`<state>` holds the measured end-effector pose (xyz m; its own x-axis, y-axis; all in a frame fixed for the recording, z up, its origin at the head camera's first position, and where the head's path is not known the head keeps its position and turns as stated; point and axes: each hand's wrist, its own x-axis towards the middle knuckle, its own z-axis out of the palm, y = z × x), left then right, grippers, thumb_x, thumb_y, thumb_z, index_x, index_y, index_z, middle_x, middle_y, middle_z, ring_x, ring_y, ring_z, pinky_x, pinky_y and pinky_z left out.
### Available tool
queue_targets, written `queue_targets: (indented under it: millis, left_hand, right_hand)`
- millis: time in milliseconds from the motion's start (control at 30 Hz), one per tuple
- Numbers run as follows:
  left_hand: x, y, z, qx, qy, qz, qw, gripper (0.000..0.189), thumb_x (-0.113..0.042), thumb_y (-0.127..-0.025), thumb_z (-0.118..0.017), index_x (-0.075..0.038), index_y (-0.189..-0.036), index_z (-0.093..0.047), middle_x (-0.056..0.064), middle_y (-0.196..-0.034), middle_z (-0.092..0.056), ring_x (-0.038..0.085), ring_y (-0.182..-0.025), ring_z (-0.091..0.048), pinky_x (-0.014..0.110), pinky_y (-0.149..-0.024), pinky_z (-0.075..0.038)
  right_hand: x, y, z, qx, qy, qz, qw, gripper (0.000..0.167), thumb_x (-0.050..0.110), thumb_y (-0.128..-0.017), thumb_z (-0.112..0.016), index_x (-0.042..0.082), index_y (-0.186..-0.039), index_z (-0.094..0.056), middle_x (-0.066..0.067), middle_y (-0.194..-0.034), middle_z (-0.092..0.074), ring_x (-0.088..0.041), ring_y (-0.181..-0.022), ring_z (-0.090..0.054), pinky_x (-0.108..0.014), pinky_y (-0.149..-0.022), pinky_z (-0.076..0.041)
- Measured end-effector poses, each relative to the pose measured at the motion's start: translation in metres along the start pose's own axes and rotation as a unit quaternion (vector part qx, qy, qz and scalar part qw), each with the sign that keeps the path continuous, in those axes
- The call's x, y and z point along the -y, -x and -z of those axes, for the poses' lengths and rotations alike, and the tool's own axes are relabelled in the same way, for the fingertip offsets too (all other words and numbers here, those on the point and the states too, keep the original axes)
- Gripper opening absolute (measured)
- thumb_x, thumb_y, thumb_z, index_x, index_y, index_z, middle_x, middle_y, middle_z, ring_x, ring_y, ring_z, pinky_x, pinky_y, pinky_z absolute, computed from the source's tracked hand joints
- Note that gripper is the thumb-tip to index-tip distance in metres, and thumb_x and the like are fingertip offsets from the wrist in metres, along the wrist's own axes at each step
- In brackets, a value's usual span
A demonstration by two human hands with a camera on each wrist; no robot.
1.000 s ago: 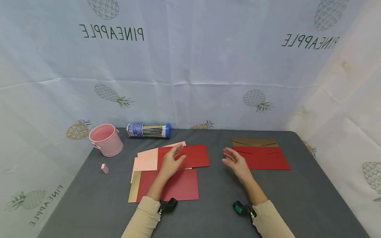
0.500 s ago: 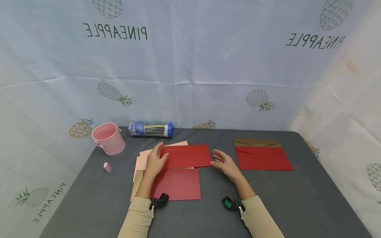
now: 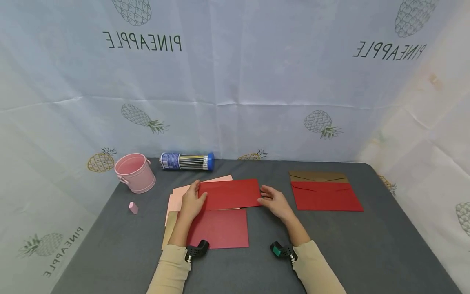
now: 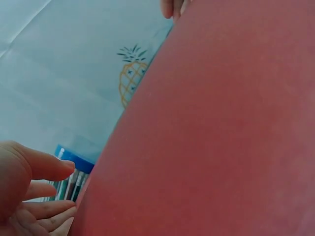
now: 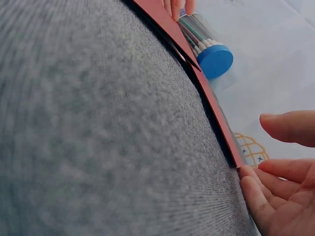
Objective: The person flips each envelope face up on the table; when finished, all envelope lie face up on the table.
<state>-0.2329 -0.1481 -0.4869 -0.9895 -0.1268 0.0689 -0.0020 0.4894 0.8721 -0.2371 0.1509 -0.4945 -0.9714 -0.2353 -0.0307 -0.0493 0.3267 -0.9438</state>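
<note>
A bright red envelope (image 3: pixel 229 194) lies flat on a pile at mid-table, partly over peach-coloured ones (image 3: pixel 178 201). My left hand (image 3: pixel 191 203) is at its left edge, the thumb apart from the fingers. At its right edge is my right hand (image 3: pixel 276 204); in the right wrist view the fingers (image 5: pixel 253 194) touch the envelope's end and the thumb stands clear. Nearer me lies a darker red envelope (image 3: pixel 222 230), with a gold one (image 3: pixel 169 230) showing beneath it. My left forearm hides part of both.
On the right lie a red envelope (image 3: pixel 327 196) and a brown one (image 3: pixel 317 176), flaps visible. A pink bucket (image 3: pixel 135 173) stands back left, a small pink block (image 3: pixel 133 207) before it. A blue-capped tube of pens or pencils (image 3: pixel 187 161) lies along the back edge.
My left hand has moved left from over the red envelope to its left edge. My right hand has come left from near the right-hand envelopes to the red envelope's right edge.
</note>
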Motion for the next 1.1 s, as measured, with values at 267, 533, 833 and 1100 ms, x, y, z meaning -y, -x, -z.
queue_targets:
  millis: [267,533,833,1100]
  left_hand:
    - [0.002,-0.002,-0.004,-0.058,0.054,-0.036,0.9962,0.051,0.001,-0.088,-0.060,0.003,-0.137,-0.044,0.025,-0.135,-0.050,0.038,-0.124,-0.051,0.045,-0.101,-0.043]
    - [0.003,-0.001,-0.009,-0.082,0.137,-0.048,0.9861,0.047,0.005,-0.088,-0.059,0.002,-0.134,-0.050,0.025,-0.130,-0.055,0.034,-0.120,-0.055,0.037,-0.099,-0.047]
    - [-0.002,-0.003,-0.008,-0.045,0.230,0.026,0.9718,0.047,0.002,-0.088,-0.061,-0.001,-0.134,-0.052,0.020,-0.135,-0.053,0.031,-0.126,-0.051,0.039,-0.102,-0.041]
    - [-0.004,-0.002,-0.007,-0.030,0.297,0.041,0.9535,0.047,0.007,-0.089,-0.057,-0.003,-0.134,-0.052,0.018,-0.136,-0.052,0.028,-0.125,-0.051,0.018,-0.091,-0.048]
  right_hand:
    - [-0.002,0.001,0.000,-0.029,-0.050,0.005,0.9983,0.059,0.006,-0.090,-0.063,-0.001,-0.142,-0.038,-0.020,-0.142,-0.045,-0.033,-0.128,-0.045,-0.037,-0.097,-0.048]
    - [-0.009,-0.002,-0.001,-0.061,-0.156,0.002,0.9858,0.055,-0.003,-0.091,-0.058,0.001,-0.142,-0.038,-0.021,-0.142,-0.042,-0.031,-0.132,-0.042,-0.012,-0.087,-0.047]
    - [-0.013,-0.003,-0.001,-0.095,-0.165,-0.007,0.9817,0.053,-0.002,-0.089,-0.061,0.000,-0.139,-0.043,-0.021,-0.137,-0.047,-0.014,-0.114,-0.054,-0.011,-0.083,-0.048]
    - [-0.011,-0.002,-0.002,-0.098,-0.208,-0.016,0.9730,0.052,-0.004,-0.089,-0.060,-0.004,-0.138,-0.042,-0.027,-0.133,-0.048,-0.001,-0.096,-0.059,-0.013,-0.080,-0.051]
